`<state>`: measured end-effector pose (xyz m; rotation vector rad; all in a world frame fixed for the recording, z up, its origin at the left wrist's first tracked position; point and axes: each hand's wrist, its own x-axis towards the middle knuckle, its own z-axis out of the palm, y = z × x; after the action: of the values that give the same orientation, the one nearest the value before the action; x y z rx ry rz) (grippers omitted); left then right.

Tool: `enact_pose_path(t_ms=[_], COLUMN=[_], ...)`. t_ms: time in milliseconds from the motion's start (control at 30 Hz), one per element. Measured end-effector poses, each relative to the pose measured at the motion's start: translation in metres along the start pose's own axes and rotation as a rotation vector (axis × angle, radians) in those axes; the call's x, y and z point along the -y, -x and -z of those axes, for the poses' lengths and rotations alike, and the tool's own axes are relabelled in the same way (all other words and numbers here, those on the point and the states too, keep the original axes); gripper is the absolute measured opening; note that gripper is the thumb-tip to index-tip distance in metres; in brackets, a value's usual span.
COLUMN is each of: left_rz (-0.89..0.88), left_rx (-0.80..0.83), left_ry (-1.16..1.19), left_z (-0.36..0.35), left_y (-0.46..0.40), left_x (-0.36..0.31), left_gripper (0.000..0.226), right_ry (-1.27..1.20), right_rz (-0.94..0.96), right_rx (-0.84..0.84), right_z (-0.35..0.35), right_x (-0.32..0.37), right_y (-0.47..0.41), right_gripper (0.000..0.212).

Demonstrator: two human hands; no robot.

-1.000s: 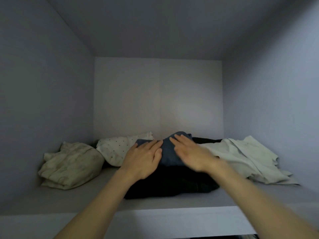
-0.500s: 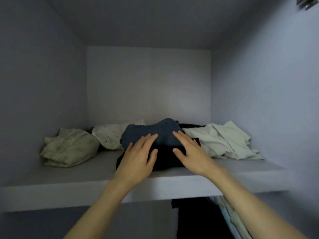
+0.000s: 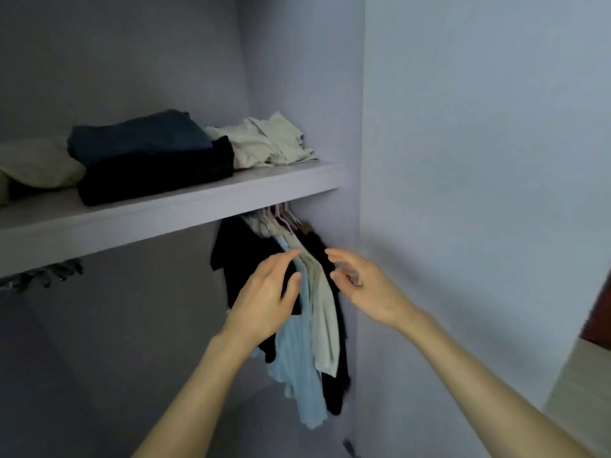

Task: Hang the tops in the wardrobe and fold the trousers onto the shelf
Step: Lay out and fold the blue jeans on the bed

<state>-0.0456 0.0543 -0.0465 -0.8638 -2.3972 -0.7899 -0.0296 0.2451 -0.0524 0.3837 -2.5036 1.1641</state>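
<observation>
Folded dark blue trousers (image 3: 139, 137) lie on top of folded black trousers (image 3: 155, 173) on the wardrobe shelf (image 3: 185, 209). Below the shelf, several tops hang on hangers: a black one (image 3: 241, 256), a light blue one (image 3: 301, 365) and a beige one (image 3: 325, 312). My left hand (image 3: 264, 299) is in front of the hanging tops with relaxed fingers, holding nothing. My right hand (image 3: 367, 289) hovers just right of them, fingers loosely spread and empty.
Crumpled pale garments lie on the shelf, one at the left (image 3: 36, 163) and one at the right (image 3: 264, 140). The wardrobe's side panel (image 3: 463, 193) stands close on the right. A dark rail (image 3: 43, 276) shows under the shelf at the left.
Both hands left the folded trousers on the shelf and dropped to the hanging tops below. The view swung down and to the right.
</observation>
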Motion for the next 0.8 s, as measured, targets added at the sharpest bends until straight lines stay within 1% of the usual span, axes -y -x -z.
enact_pose_path(t_ms=[100,200,267,333,400,500,600,633,667,800], left_rz=[-0.061,-0.121,-0.203,-0.245,-0.266,-0.266,-0.223,-0.203,-0.199,-0.219], left_rx=[0.12,0.213,0.313,0.407,0.527,0.657,0.752,0.811,0.829,0.94], left_ry=[0.103,0.202,0.253,0.279,0.296,0.345,0.393,0.407,0.418,0.447], left_z=[-0.045,-0.093,-0.137,-0.172,-0.218,-0.282,-0.337,-0.36,-0.366,-0.439], left_y=[0.012,0.031,0.052,0.078,0.105,0.124,0.128,0.13,0.129,0.119], left_x=[-0.049,-0.095,-0.139,-0.167,-0.208,-0.273,-0.324,-0.344,-0.346,-0.391], left_gripper=[0.041,0.039,0.038,0.038,0.038,0.04,0.044,0.045,0.045,0.043], right_ry=[0.018,0.031,0.004,-0.003,0.024,0.113,0.145,0.156,0.16,0.18], right_rz=[-0.162,-0.268,-0.364,-0.433,-0.558,-0.725,-0.867,-0.919,-0.931,-1.03], right_rx=[-0.02,-0.014,-0.023,-0.012,-0.033,-0.104,-0.124,-0.135,-0.131,-0.112], right_z=[0.036,0.064,0.089,0.106,0.134,0.183,0.222,0.237,0.241,0.292], right_x=[-0.03,-0.054,-0.076,-0.094,-0.121,-0.163,-0.192,-0.203,-0.206,-0.249], right_y=[0.069,0.131,0.187,0.233,0.297,0.388,0.447,0.47,0.472,0.506], right_gripper=[0.038,0.037,0.034,0.029,0.028,0.026,0.028,0.03,0.031,0.033])
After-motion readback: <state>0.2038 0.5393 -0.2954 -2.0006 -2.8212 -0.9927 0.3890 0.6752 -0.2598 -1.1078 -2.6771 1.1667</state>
